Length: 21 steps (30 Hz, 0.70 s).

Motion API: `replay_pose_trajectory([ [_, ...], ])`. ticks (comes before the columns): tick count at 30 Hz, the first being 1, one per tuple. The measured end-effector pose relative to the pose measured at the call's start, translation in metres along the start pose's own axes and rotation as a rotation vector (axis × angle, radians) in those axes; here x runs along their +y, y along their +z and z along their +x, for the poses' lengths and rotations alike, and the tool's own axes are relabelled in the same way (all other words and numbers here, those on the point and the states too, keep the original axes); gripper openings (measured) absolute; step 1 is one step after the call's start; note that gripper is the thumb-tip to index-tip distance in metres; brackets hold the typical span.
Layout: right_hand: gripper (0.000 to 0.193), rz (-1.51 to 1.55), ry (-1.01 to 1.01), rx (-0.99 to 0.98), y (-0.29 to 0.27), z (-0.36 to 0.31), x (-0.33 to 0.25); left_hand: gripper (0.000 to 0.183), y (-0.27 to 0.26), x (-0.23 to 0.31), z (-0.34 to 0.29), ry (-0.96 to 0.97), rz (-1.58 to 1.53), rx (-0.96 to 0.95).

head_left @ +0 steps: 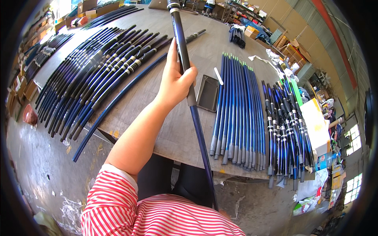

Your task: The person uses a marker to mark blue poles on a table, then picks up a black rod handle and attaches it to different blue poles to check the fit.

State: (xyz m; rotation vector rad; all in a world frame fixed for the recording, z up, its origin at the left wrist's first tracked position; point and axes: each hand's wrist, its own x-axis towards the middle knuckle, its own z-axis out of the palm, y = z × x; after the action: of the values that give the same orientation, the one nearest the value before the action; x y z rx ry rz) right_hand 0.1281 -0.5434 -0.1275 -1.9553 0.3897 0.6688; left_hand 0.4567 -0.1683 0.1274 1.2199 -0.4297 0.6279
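Note:
My left hand is wrapped round the dark grip of a blue-black fishing rod. The rod slants from the top centre down past the table's front edge toward my body. Beside its lower end a small patch of skin shows, which is my right hand; its fingers are hidden. A single long rod lies on the table left of my forearm. To the right of the held rod are a shallow dark tray, a short white stick and a row of blue rod sections with green tips.
Many rods with ringed grips cover the left of the grey table. Another bundle lies at its right edge, by a white board and a water bottle. Cardboard boxes stand behind. Plastic scraps litter the floor.

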Motion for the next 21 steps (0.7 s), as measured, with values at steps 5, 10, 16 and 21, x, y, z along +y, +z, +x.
replay_pose_trajectory([
  [5, 0.06, 1.103, 0.23, -0.143, 0.008, 0.003, -0.025, 0.085, 0.021, 0.003, -0.029, 0.059, -0.023, -0.096],
  [10, 0.066, 1.518, -0.052, -0.263, 0.021, 0.028, -0.065, 0.068, 0.06, 0.032, -0.123, -0.074, -0.181, -0.534],
  [16, 0.065, 1.528, -0.359, -0.477, 0.011, 0.042, -0.103, 0.035, 0.07, 0.046, -0.173, -0.346, 0.206, -1.011],
  [21, 0.064, 0.787, -0.488, -0.459, -0.006, 0.027, -0.105, 0.044, 0.057, 0.035, -0.213, -0.417, 0.278, -1.137],
])
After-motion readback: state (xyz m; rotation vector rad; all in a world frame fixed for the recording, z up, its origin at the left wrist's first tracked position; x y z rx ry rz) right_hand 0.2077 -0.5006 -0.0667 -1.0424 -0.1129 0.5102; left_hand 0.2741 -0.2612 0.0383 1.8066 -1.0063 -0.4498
